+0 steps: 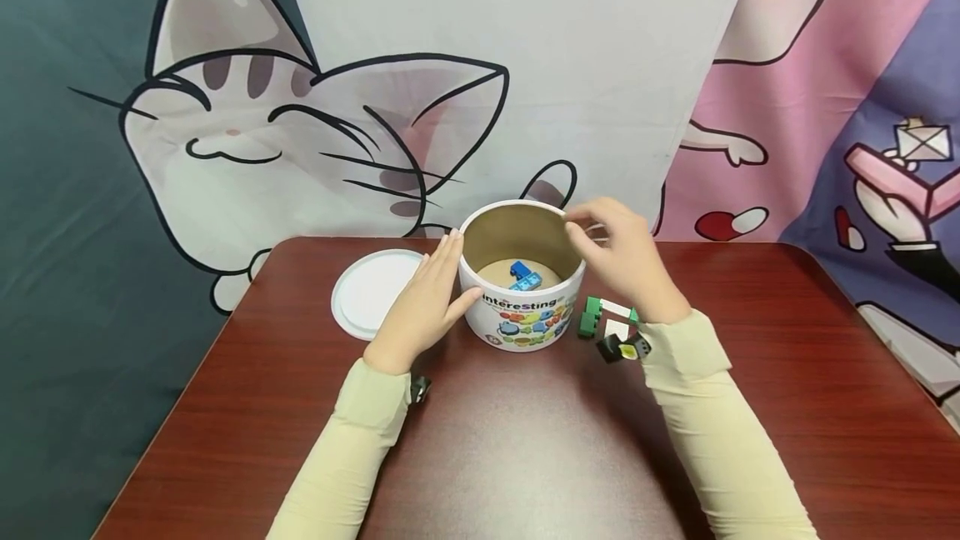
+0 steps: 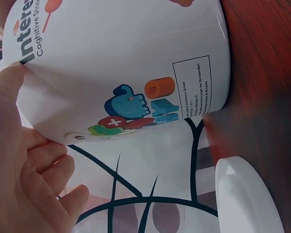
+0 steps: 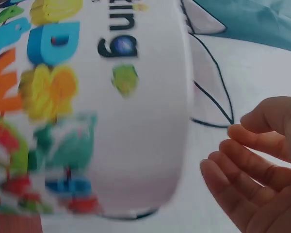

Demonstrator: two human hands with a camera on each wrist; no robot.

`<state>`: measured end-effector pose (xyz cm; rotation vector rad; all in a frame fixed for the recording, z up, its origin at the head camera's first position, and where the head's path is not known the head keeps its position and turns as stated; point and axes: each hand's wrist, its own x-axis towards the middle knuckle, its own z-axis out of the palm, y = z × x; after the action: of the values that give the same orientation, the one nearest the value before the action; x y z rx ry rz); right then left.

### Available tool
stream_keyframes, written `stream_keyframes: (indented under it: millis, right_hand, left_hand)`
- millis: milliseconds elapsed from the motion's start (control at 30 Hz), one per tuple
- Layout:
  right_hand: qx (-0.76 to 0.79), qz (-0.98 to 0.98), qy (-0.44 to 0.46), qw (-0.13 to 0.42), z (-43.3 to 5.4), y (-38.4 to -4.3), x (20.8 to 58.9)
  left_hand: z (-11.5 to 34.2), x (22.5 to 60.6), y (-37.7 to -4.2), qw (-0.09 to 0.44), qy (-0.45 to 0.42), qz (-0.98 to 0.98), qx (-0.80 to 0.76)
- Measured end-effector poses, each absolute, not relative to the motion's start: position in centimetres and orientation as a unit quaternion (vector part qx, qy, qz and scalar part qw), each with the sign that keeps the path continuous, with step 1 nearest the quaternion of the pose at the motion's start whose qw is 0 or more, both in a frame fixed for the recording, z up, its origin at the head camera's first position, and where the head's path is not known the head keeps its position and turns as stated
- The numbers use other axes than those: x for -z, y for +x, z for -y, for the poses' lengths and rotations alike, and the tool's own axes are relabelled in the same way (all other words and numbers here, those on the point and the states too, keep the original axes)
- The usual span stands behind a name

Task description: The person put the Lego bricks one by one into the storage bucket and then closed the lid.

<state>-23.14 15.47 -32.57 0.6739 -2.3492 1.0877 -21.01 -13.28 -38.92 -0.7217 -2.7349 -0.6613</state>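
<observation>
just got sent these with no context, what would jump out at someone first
The eye lands on the open round tub at the middle of the dark red table, printed with bright shapes, a blue block lying inside. The left hand rests flat against its side while the right hand hovers at the rim. Its white lid lies to the left, and loose green, white and black pieces to the right.

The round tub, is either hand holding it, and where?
The left hand rests flat on the round tub's side wall, fingers straight. The right hand hovers at the rim, holding nothing.

Glossy, probably cardboard tub (image 1: 525, 319); polished wood table (image 1: 750, 407)
</observation>
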Motion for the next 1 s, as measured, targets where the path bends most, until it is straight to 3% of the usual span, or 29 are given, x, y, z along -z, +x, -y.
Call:
stream_keyframes:
  millis: [233, 767, 1000]
  right_hand:
    - [-0.351, 0.88, 0.229, 0.222, -19.2, -21.6, 33.3]
    - [-0.238, 0.95, 0.198, 0.048, -25.2, -20.5, 36.3]
    - [-0.215, 0.952, 0.217, -0.004, -26.5, -20.9, 37.9]
  left_hand:
    - [13.4, 38.9, -21.1, 0.116, -0.244, 0.937, 0.222]
    - [13.3, 38.8, -21.0, 0.112, -0.243, 0.938, 0.221]
    - [13.2, 38.8, -21.0, 0.106, -0.239, 0.939, 0.223]
